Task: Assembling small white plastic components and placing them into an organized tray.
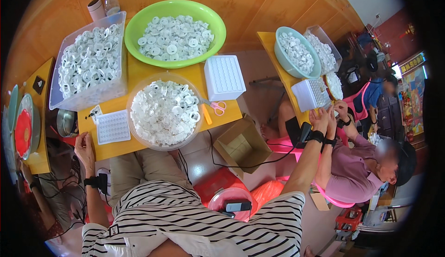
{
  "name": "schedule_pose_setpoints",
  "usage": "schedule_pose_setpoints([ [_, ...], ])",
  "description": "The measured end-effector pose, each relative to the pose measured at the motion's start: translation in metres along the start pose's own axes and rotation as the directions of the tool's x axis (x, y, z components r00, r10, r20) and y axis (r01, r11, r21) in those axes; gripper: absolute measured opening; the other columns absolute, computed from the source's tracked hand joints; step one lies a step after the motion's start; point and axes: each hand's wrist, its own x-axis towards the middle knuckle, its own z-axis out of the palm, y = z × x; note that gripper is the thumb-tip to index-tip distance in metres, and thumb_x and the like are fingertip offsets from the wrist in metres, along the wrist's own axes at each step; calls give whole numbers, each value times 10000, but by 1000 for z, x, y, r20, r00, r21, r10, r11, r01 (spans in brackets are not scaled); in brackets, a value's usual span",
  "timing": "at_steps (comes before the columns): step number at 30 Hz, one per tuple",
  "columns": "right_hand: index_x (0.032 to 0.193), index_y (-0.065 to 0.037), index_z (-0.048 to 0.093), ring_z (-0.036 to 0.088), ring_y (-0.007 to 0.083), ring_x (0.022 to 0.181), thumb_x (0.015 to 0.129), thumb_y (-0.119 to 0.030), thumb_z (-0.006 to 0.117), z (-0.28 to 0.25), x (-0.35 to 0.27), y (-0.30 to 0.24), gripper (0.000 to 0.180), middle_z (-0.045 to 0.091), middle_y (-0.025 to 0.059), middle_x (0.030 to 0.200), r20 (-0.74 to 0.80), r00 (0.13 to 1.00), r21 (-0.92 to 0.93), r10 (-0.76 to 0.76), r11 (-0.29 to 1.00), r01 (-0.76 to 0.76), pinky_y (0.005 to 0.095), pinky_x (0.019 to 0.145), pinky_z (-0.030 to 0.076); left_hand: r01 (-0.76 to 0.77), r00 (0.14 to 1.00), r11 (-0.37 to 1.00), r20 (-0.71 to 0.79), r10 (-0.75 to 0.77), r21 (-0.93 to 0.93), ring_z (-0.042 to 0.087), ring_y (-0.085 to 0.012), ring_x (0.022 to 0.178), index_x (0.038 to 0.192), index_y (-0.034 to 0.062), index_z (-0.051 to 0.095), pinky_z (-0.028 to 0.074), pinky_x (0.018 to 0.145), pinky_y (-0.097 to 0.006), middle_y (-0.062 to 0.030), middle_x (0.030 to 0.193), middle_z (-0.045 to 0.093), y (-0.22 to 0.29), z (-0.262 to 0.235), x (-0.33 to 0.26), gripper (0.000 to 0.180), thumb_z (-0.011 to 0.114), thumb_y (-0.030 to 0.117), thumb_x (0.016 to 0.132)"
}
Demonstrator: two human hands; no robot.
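Observation:
My left hand (84,148) rests at the front left edge of the yellow table (185,150), fingers loosely bent and nothing visible in them. Beside it lies a white tray with rows of small pockets (113,127). My right arm reaches far right to a neighbouring table, where my right hand (319,119) is beside a stack of white trays (309,95). A co-worker's hands (342,112) are close against it, so its grip is hidden. In front of me a clear round tub (200,118) holds small white plastic parts.
Behind stand a clear bin (88,97) and a green basin (220,34), both full of white parts. Pink-handled scissors (217,107), an orange-handled tool (206,115) and stacked white trays (225,77) lie right. A cardboard box (243,146) and a black cable (241,165) are below.

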Motion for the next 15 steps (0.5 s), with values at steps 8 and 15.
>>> schedule_pose_setpoints([
  [8,1284,-135,351,463,318,1019,838,-296,555,-16,39,5,516,348,71,1269,-97,983,173,159,975,-141,397,745,440,-57,998,998,5,57,17,401,-61,599,884,-44,603,353,533,-213,0,677,477,9,1,-1,179,584,131,849],
  [15,1237,-130,379,452,276,918,794,-329,609,-3,25,1,537,369,78,1225,-163,984,107,75,993,-58,405,697,389,-52,999,997,18,51,56,409,-69,598,887,-43,609,359,544,-218,-18,687,497,16,0,-1,178,583,129,845],
])
